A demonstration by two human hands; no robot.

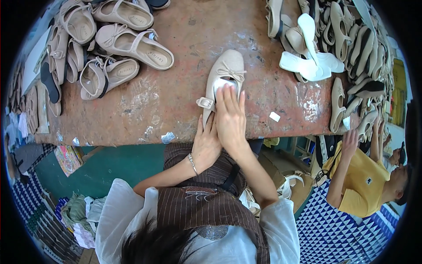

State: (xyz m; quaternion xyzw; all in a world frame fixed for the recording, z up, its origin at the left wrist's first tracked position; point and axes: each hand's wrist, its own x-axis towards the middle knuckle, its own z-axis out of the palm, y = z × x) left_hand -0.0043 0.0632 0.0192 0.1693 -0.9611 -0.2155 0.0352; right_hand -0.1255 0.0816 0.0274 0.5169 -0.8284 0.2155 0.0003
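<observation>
A beige shoe (229,61) with a bow and a buckled strap lies on the worn table in front of me, toe pointing away. My left hand (207,145) grips its heel end, the fingers partly hidden under my other wrist. Crossing over it, my right hand (231,119) reaches into the shoe's opening with its fingers stretched out flat. Those fingertips press on a white insole (223,82) that shows only in part inside the shoe. The buckle (205,103) hangs out at the left side of the shoe.
Finished-looking beige shoes (134,46) are heaped at the far left. White insoles (307,66) lie at the right, beside another large pile of shoes (362,48). A small white scrap (274,116) rests near the table's front edge. A person in a yellow shirt (362,185) works at the right.
</observation>
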